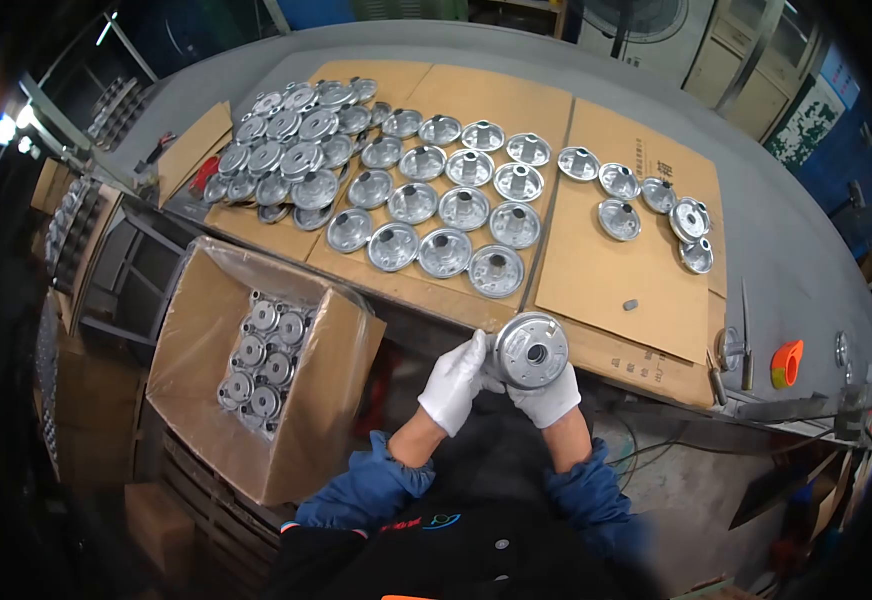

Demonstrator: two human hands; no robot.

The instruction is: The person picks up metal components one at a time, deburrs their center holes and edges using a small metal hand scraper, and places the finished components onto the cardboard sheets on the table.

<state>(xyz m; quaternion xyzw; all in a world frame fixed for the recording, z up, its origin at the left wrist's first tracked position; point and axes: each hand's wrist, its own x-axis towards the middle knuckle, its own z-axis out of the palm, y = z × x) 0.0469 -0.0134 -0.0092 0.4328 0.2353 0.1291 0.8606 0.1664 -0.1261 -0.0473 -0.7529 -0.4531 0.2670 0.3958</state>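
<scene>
In front of my body I hold a round metal casting (528,362) with a hole in its centre, its flat face turned up to me. My left hand (456,380), in a white glove, grips the casting's left side. Below its lower right edge is my right hand (548,400), also gloved and closed on it, its fingers partly hidden by the metal. Just beyond the hands, rows of similar castings lie on the cardboard; the nearest casting (496,270) shows its hollow side. A small grey piece (630,305) lies on the cardboard to the right.
Cardboard sheets (606,270) cover part of the grey table (756,230). Stacked castings (301,160) sit at the back left. A plastic-lined carton (324,400) holding several castings stands at my left. An orange ring-shaped item (787,363) lies at the table's right.
</scene>
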